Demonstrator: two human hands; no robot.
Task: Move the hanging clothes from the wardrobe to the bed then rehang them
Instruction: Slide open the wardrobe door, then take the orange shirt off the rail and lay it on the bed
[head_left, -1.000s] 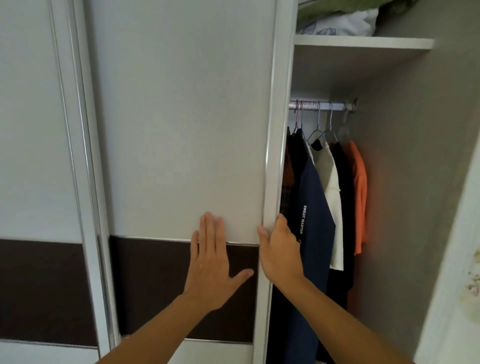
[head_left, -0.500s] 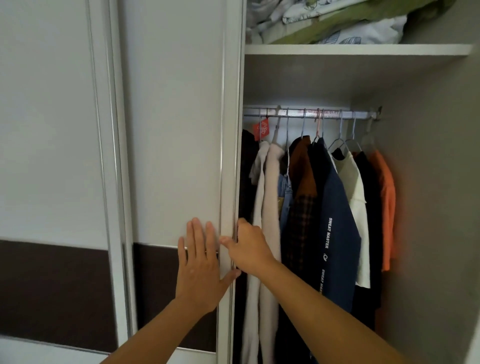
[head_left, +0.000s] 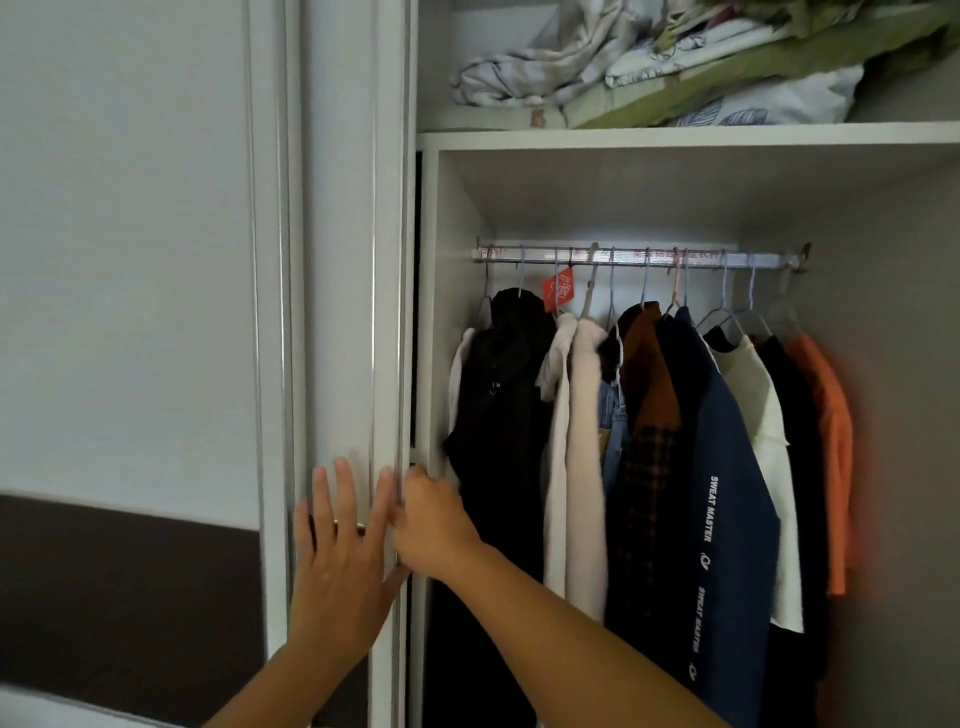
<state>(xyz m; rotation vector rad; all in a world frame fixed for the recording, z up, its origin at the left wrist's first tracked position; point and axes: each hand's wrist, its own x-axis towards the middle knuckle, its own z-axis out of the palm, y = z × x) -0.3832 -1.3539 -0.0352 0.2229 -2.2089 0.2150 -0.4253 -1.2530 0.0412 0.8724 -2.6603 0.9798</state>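
The door edge (head_left: 397, 364) is gripped by the right hand (head_left: 431, 525), left hand (head_left: 340, 561) pressed flat beside it; an even push is advised.

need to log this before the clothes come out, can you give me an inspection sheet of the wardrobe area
surface: sliding door pushed left, hanging bay uncovered.
job's things: hanging clothes all on the rail: black, cream, plaid, navy shirt printed SWEAT MASTER, white, orange shirt at the far right. None removed yet.
clutter: folded bedding piled on the top shelf; red tag under the rail.
grippers: left hand flat on the door face; right hand curled round the door edge.
cables: nothing seen.
surroundings: grey side wall at right; bed not in view.
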